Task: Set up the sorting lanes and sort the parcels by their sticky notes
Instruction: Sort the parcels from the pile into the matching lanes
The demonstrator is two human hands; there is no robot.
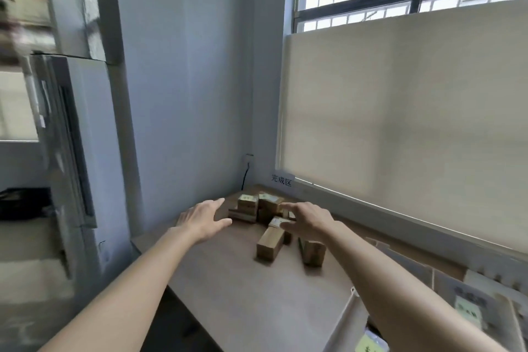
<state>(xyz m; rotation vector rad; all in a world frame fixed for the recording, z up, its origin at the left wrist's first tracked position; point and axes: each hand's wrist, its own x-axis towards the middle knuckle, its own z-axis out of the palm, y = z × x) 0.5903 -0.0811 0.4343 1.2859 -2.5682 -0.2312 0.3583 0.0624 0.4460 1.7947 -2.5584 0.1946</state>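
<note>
Both hands reach forward over the pale surface (243, 288) toward a cluster of small brown parcels (258, 208) at the centre of the frame. Left hand (204, 218) hovers with fingers straight and spread wide, holding nothing, just left of the cluster. Right hand (307, 218) is spread too, its fingertips at a parcel with a pale sticky note (277, 221); whether they touch it is unclear. Two more parcels stand lower: one (270, 244) below that note, another (313, 253) to its right. A white label (282, 180) with dark characters sits behind the cluster, below the window blind (400, 123). Cardboard dividers (428, 274) blur at lower right.
</note>
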